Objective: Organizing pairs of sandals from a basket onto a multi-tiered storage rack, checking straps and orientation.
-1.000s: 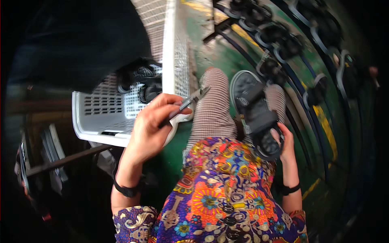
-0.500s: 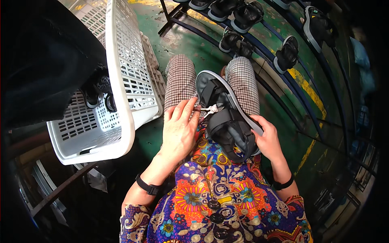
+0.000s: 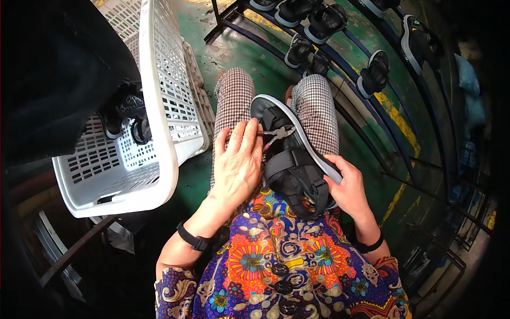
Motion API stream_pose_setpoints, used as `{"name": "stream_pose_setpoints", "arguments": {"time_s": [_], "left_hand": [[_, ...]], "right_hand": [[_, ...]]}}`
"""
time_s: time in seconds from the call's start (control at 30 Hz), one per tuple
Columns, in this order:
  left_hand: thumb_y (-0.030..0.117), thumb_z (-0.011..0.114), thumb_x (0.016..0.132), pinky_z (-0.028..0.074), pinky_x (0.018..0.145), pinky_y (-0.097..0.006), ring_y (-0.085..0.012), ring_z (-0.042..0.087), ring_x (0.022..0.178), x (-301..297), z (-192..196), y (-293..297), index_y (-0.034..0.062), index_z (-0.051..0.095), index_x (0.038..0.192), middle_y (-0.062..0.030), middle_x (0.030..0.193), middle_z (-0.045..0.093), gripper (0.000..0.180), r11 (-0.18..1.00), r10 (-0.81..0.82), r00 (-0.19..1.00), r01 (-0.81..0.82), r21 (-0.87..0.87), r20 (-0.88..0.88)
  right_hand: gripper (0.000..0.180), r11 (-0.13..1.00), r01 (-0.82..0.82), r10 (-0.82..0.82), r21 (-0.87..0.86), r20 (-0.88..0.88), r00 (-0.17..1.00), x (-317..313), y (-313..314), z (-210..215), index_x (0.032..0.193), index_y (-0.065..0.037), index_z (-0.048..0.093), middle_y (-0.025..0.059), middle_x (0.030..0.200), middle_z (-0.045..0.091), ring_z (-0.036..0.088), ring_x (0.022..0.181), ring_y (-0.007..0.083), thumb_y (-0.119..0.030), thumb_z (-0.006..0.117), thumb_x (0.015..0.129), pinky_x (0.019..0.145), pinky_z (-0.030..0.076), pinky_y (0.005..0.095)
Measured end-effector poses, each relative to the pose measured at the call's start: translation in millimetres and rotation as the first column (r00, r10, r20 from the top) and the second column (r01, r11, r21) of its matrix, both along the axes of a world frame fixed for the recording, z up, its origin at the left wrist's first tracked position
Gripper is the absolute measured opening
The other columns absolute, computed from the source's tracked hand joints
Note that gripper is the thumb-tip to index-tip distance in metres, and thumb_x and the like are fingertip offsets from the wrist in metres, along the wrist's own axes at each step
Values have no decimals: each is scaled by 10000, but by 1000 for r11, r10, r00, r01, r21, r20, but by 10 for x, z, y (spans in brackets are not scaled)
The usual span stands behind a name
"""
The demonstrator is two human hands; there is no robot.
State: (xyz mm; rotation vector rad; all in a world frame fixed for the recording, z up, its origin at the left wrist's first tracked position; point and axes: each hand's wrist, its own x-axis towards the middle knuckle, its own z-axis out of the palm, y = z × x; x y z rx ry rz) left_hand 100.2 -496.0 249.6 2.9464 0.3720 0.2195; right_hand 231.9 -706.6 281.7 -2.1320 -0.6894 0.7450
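A black strappy sandal [image 3: 289, 175] with a pale sole edge lies across my lap, its toe pointing away between my knees. Its heel side is gripped by my right hand [image 3: 348, 186], thumb on top along the sole edge. My left hand [image 3: 239, 157] is closed round the handles of a small pair of pliers [image 3: 282, 133], palm down; most of the handles are hidden under the fingers. The metal jaws reach over the footbed, beside the front strap. Whether they pinch anything there is too small to tell.
At my left stands a white plastic basket [image 3: 164, 106] with dark sandals [image 3: 139, 125] inside. Dark fabric [image 3: 58, 80] hangs over it. Ahead and to the right, dark rack rails [image 3: 366, 114] carry several sandals [image 3: 326, 21]. The green floor has a yellow line [image 3: 398, 119].
The sandal has turned slightly on my lap, its toe swinging left. The pliers' jaws have moved a little toward the toe and the sole edge. Both hands keep their holds.
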Motion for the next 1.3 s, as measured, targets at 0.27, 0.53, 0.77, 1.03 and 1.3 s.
{"name": "stream_pose_setpoints", "arguments": {"time_s": [0.27, 0.53, 0.77, 1.03, 1.3], "left_hand": [[133, 523, 799, 267, 1070, -460, -233, 407, 1268, -15, 19, 66, -12, 598, 1167, -101, 1356, 445, 403, 998, -61, 996, 61, 4, -66], [170, 537, 805, 247, 1081, -475, -232, 385, 1281, -42, -48, 62, 21, 626, 1129, -88, 1389, 417, 368, 994, -53, 993, 63, 92, -101], [256, 563, 817, 281, 1045, -510, -254, 396, 1240, -51, -5, 103, 24, 641, 1114, -115, 1379, 406, 385, 964, -107, 980, 143, 222, -167], [217, 582, 807, 375, 861, -425, -246, 455, 1083, 4, -17, 117, 38, 679, 995, -105, 1266, 474, 277, 965, -148, 976, 178, 193, -161], [168, 700, 766, 461, 655, -352, -253, 567, 799, 21, -342, 309, 37, 615, 773, -62, 893, 605, 156, 917, -118, 987, 150, -370, 108]], "right_hand": [[383, 999, -35, 35, -41, 19, 999, 44, 26, 34, 1082, -10, 596, 149, 884, 648, 640, 726, 251, -34, 694, 713, 653, 497, 321], [388, 992, -70, 72, -103, 18, 997, 66, 76, 104, 1070, -3, 600, 147, 836, 643, 618, 648, 237, -65, 715, 705, 615, 484, 321], [391, 978, -158, 165, -134, 49, 985, 113, 122, 158, 1057, 5, 607, 161, 847, 646, 620, 643, 275, -111, 718, 701, 615, 487, 345], [389, 946, -297, 305, -125, 44, 951, 191, 151, 159, 1051, 9, 609, 168, 904, 650, 631, 755, 345, -136, 708, 704, 674, 502, 386], [415, 945, -321, 322, -61, 13, 946, 231, 58, 42, 1101, 6, 605, 173, 946, 650, 641, 837, 341, -131, 700, 721, 738, 506, 369]]}}
